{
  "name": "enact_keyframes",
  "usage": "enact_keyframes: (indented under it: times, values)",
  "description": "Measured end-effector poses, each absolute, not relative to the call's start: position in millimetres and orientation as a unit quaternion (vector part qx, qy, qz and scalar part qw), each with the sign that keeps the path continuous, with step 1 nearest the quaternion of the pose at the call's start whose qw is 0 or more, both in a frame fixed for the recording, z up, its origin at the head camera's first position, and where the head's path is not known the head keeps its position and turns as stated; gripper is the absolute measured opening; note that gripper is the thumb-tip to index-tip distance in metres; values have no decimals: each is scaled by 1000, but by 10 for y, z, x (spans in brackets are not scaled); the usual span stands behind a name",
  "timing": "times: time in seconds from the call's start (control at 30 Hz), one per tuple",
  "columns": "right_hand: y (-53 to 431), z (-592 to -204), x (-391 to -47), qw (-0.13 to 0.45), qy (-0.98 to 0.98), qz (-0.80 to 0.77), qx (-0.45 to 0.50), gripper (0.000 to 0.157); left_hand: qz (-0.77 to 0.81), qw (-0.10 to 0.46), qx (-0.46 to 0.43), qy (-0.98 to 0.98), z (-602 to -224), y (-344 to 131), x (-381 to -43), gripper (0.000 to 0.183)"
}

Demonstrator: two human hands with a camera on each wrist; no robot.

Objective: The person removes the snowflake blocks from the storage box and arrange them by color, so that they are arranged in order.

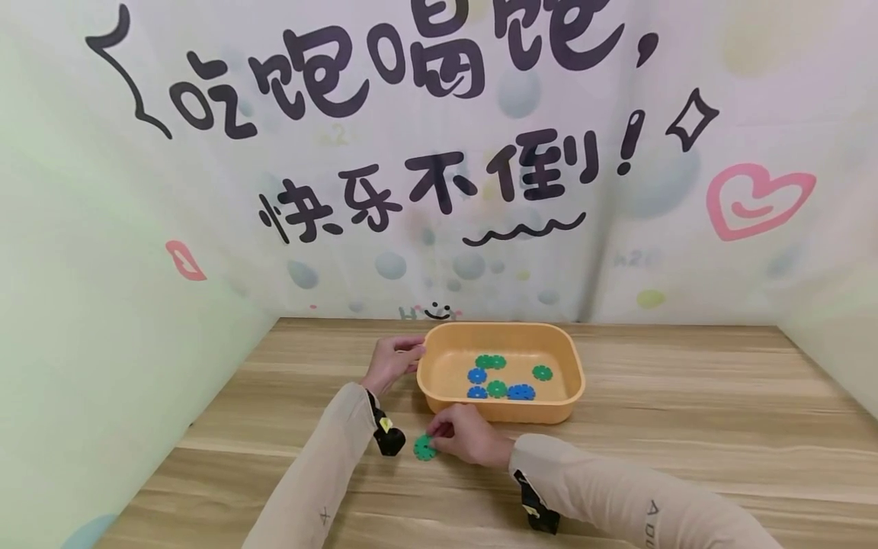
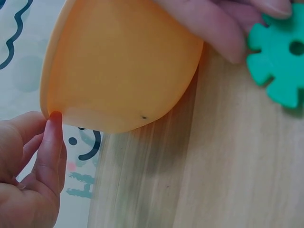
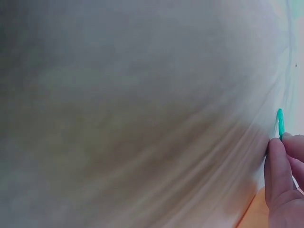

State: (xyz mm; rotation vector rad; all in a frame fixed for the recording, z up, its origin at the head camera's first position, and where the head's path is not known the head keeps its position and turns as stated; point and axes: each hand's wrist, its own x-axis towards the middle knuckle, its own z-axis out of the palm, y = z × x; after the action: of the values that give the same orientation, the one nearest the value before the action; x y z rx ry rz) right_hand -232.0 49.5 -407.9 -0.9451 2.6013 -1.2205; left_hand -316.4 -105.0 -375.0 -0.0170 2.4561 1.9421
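Note:
An orange plastic basin [image 1: 528, 412] stands on the wooden table. At its left end my left hand [image 1: 392, 364] holds the rim; the left wrist view shows the thumb and fingers [image 2: 50, 147] pinching that edge. In front of the basin's near wall, my right hand [image 1: 475, 437] pinches a green notched plastic disc [image 1: 423, 449] between thumb and fingers. This disc [image 2: 273, 57] appears large at the right of the left wrist view, and edge-on as a thin green sliver [image 3: 280, 122] in the right wrist view.
Inside the basin lie several notched discs, green ones [image 1: 543, 373] and blue ones [image 1: 476, 375]. The wooden table [image 1: 686, 427] extends to both sides. A printed cloth [image 1: 384, 282] hangs behind it. Black cameras [image 1: 389, 441] are strapped to both wrists.

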Motion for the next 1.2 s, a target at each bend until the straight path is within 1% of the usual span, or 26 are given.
enact_keyframes:
  times: [0.27,0.47,0.7,0.8,0.83,0.93,1.1,1.2]
  values:
    - [539,-4049,-2308,64,863,-392,-312,12,617,12,-7,787,-3746,-1055,-3180,26]
    - [618,-4006,-2313,56,859,-383,-335,11,628,12,1,778,-3741,-1037,-3186,26]
    - [706,-3783,-2255,101,835,-406,-358,9,624,9,-6,781,-3729,-1047,-3176,26]
    - [769,-3635,-2250,111,823,-427,-358,7,620,12,-13,784,-3721,-1050,-3174,26]
    - [796,-3583,-2259,105,821,-431,-358,7,619,12,-14,785,-3720,-1052,-3175,26]
    - [894,-3423,-2321,110,815,-447,-352,7,616,14,-18,787,-3719,-1056,-3172,26]
    - [1081,-3214,-2514,150,816,-434,-351,18,610,15,-22,792,-3733,-1063,-3175,26]
    - [1200,-3165,-2642,173,823,-422,-338,20,613,17,-24,790,-3749,-1061,-3181,26]
